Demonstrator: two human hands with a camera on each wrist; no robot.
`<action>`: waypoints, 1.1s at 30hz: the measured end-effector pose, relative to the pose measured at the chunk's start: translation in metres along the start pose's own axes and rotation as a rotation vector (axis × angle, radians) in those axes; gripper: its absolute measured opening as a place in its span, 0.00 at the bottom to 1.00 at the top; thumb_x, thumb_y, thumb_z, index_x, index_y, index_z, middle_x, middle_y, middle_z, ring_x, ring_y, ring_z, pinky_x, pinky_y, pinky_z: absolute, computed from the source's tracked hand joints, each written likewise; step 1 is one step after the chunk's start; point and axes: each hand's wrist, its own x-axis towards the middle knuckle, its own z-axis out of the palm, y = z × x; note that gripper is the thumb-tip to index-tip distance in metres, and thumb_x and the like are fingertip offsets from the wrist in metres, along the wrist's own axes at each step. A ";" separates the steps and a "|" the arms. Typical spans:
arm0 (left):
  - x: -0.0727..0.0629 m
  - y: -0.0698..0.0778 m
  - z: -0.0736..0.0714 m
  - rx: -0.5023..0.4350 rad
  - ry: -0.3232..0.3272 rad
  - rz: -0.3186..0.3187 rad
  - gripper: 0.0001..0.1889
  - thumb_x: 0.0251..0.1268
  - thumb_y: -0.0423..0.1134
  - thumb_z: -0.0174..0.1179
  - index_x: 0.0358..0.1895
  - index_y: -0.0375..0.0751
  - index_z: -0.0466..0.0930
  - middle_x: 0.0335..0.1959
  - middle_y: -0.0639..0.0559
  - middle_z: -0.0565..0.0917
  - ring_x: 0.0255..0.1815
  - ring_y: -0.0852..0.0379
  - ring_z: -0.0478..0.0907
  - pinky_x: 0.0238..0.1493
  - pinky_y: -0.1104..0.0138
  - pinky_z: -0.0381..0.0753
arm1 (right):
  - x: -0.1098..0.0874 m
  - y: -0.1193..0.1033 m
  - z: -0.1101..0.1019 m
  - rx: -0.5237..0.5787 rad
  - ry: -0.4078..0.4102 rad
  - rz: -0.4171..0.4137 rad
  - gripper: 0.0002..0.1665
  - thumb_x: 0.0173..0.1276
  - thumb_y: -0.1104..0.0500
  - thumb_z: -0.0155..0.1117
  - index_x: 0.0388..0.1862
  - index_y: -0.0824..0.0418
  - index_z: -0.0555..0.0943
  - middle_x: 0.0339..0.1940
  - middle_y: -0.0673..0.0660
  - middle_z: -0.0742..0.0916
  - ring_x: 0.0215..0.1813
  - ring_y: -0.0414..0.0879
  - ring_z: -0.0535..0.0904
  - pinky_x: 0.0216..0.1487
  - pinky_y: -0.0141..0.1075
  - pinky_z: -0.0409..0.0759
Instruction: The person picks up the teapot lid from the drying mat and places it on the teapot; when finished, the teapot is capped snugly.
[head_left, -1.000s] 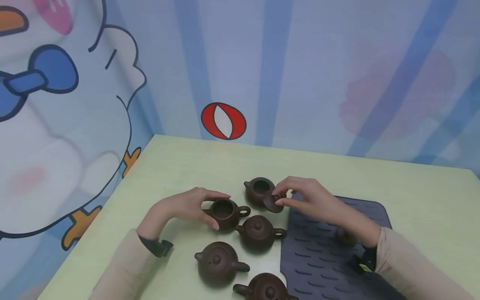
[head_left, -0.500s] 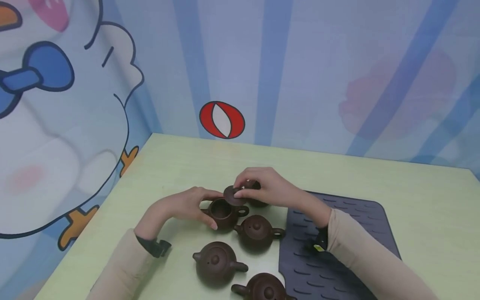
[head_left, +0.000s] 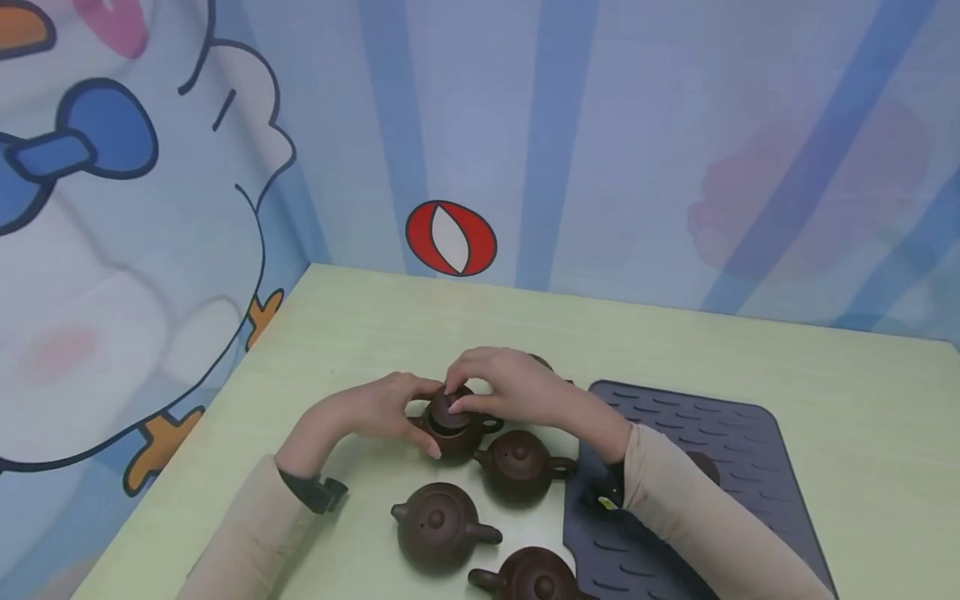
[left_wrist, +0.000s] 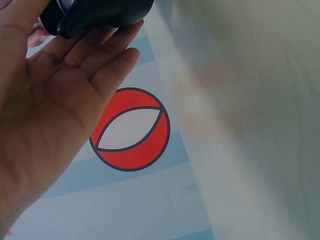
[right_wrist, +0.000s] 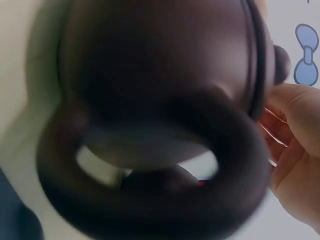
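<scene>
My left hand (head_left: 378,406) grips a dark brown teapot (head_left: 453,446) from the left, thumb on the near side and fingers on the far side. In the left wrist view its fingers lie against the dark pot (left_wrist: 107,12) at the top edge. My right hand (head_left: 510,385) pinches a matching lid (head_left: 444,408), tilted over that pot's mouth, with a dark gap showing at the near rim. Just in front stands a lidded teapot (head_left: 517,468). Close up in the right wrist view, a teapot's ring handle (right_wrist: 160,215) covers much of the frame, my fingers (right_wrist: 277,127) behind it.
Two more lidded teapots, one left of centre (head_left: 437,527) and another at the front edge (head_left: 536,575), stand nearby. Behind my right hand a further teapot (head_left: 542,362) is mostly hidden. A dark ridged mat (head_left: 720,425) lies right, with a round brown thing (head_left: 703,465) partly behind the sleeve.
My right hand has carried the lid left from beside the far open teapot and lowered it onto the mouth of the pot in my left hand. The left hand keeps its grip.
</scene>
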 end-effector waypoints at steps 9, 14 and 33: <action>0.001 0.007 -0.004 0.033 0.015 -0.028 0.36 0.44 0.54 0.72 0.60 0.48 0.73 0.63 0.51 0.73 0.66 0.55 0.66 0.64 0.57 0.66 | 0.000 -0.006 -0.001 -0.006 -0.054 0.029 0.12 0.63 0.53 0.65 0.44 0.54 0.83 0.45 0.48 0.83 0.50 0.40 0.78 0.49 0.32 0.77; 0.002 0.008 -0.003 0.018 0.011 -0.007 0.37 0.44 0.53 0.72 0.61 0.46 0.72 0.63 0.51 0.73 0.66 0.54 0.66 0.64 0.58 0.66 | -0.004 -0.004 0.001 0.020 -0.081 0.037 0.14 0.63 0.53 0.64 0.47 0.55 0.82 0.47 0.49 0.84 0.52 0.40 0.78 0.52 0.31 0.76; 0.000 0.029 0.000 0.077 0.058 0.059 0.47 0.47 0.61 0.66 0.70 0.45 0.61 0.68 0.52 0.66 0.68 0.54 0.62 0.65 0.56 0.65 | -0.069 0.006 -0.013 0.083 0.100 0.093 0.20 0.68 0.50 0.58 0.58 0.52 0.77 0.55 0.48 0.80 0.57 0.40 0.75 0.52 0.40 0.77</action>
